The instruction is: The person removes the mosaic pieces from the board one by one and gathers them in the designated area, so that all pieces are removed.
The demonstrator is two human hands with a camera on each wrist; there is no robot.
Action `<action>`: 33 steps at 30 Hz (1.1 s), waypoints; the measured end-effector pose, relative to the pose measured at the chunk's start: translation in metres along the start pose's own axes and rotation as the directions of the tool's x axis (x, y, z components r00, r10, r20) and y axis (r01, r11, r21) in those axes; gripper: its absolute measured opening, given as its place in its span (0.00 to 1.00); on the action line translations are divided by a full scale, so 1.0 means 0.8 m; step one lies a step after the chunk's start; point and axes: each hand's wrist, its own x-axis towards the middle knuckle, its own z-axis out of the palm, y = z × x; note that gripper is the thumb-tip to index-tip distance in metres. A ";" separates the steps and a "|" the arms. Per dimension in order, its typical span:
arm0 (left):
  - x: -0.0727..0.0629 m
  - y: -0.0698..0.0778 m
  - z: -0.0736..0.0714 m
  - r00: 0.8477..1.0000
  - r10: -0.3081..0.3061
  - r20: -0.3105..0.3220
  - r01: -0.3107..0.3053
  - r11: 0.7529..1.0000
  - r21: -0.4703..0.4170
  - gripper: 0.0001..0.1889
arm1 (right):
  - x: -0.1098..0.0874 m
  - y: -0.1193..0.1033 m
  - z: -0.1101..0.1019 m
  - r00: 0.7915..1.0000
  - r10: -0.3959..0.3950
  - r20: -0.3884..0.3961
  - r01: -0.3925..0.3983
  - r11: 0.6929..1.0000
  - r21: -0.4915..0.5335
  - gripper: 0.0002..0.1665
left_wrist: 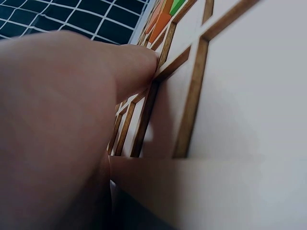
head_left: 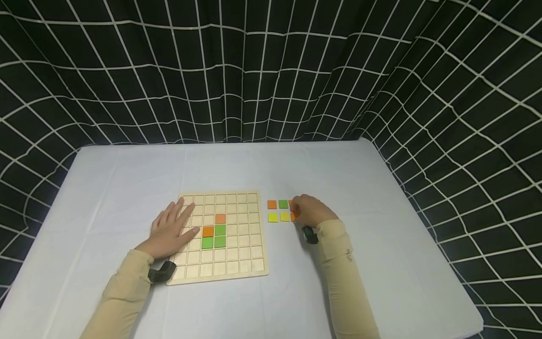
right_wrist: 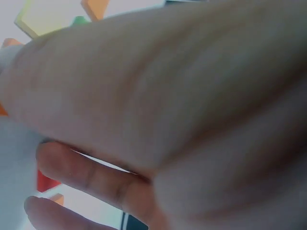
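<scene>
My left hand [head_left: 168,233] rests with spread fingers on the left side of a wooden grid board [head_left: 245,256]. The thumb lies near an orange tile [head_left: 208,231]; in the left wrist view the thumb [left_wrist: 129,69] touches the board's ridges. Green tiles [head_left: 220,230] and a paler orange tile [head_left: 220,219] also sit in its squares. Right of the board, my right hand [head_left: 311,210] is over loose square tiles, fingers bent down beside an orange tile [head_left: 293,217]. The thumb [right_wrist: 72,86] covers the fingertip contact in the right wrist view, so a grip cannot be confirmed.
Loose tiles lie in two rows between board and right hand: orange [head_left: 272,205], green [head_left: 283,204] and yellow ones [head_left: 273,217]. Part of a red tile [right_wrist: 47,182] shows below the right fingers. The white table [head_left: 381,282] meets a dark curtain with a white grid [head_left: 241,84].
</scene>
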 end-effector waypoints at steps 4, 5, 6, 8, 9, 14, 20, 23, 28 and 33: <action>0.001 -0.004 0.002 1.000 -0.003 0.000 0.003 1.000 -0.004 0.39 | -0.007 -0.008 -0.010 0.995 -0.068 -0.070 0.069 0.998 0.006 0.14; 0.001 -0.005 0.002 1.000 -0.003 -0.004 0.003 1.000 -0.007 0.39 | -0.009 -0.012 -0.012 0.989 -0.103 -0.102 0.104 0.995 0.006 0.14; 0.001 -0.005 0.002 1.000 -0.003 -0.007 0.003 1.000 -0.007 0.39 | -0.011 -0.017 -0.014 0.980 -0.144 -0.134 0.146 0.989 0.009 0.13; 0.002 -0.006 0.003 1.000 -0.001 -0.006 0.001 1.000 -0.004 0.39 | -0.016 -0.026 -0.014 0.956 -0.218 -0.195 0.223 0.975 0.005 0.11; 0.003 -0.006 0.003 1.000 0.000 -0.003 0.000 1.000 -0.008 0.39 | -0.017 -0.032 -0.013 0.942 -0.256 -0.216 0.263 0.965 0.003 0.10; 0.003 -0.006 0.005 1.000 -0.004 -0.003 0.004 1.000 -0.005 0.39 | -0.014 -0.068 0.002 0.885 -0.419 -0.203 0.413 0.908 -0.072 0.06; 0.002 -0.010 0.006 1.000 0.011 -0.022 -0.011 1.000 -0.017 0.39 | 0.008 -0.124 0.022 0.858 -0.508 -0.084 0.493 0.857 -0.147 0.02; 0.001 -0.013 0.009 1.000 0.011 -0.023 -0.011 1.000 -0.010 0.39 | 0.018 -0.147 0.031 0.848 -0.529 -0.030 0.515 0.836 -0.190 0.03; 0.000 -0.009 0.007 1.000 0.009 -0.027 -0.009 1.000 -0.006 0.38 | 0.030 -0.177 0.046 0.847 -0.531 0.025 0.521 0.820 -0.238 0.05; -0.003 -0.002 0.002 1.000 -0.002 -0.030 0.002 1.000 -0.006 0.37 | 0.036 -0.191 0.054 0.856 -0.516 0.020 0.503 0.825 -0.258 0.06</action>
